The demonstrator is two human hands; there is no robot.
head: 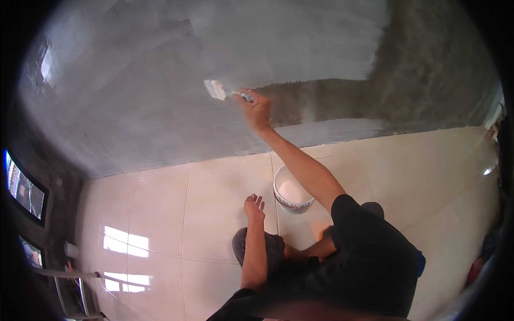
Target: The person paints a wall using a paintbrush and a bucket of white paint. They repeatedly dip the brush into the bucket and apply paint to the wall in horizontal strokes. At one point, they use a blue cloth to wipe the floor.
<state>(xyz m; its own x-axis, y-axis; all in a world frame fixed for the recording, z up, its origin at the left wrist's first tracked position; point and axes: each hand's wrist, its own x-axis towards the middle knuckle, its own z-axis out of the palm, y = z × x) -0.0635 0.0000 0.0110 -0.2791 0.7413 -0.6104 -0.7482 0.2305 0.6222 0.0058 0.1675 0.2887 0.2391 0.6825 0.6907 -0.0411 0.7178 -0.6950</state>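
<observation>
My right hand (257, 110) grips the handle of a flat paintbrush (216, 90), its pale, coated bristles pointing left at the grey wall (160, 100). Whether the bristles touch the wall I cannot tell. Lighter grey coating covers much of the surface, while a darker band (321, 98) runs right of my hand. Over my left knee, my left hand (254, 206) hangs with its fingers apart and holds nothing. Between my right forearm and left hand stands a white bucket (295, 206) with pale liquid inside, partly hidden by the arm.
Glossy cream tiles (217, 180) cover the floor up to the wall's foot. At the far left are a window (26, 192), a white cylindrical container (71, 249) and a metal-framed object (72, 293). Blurred dark and red items (476, 269) lie along the right rim.
</observation>
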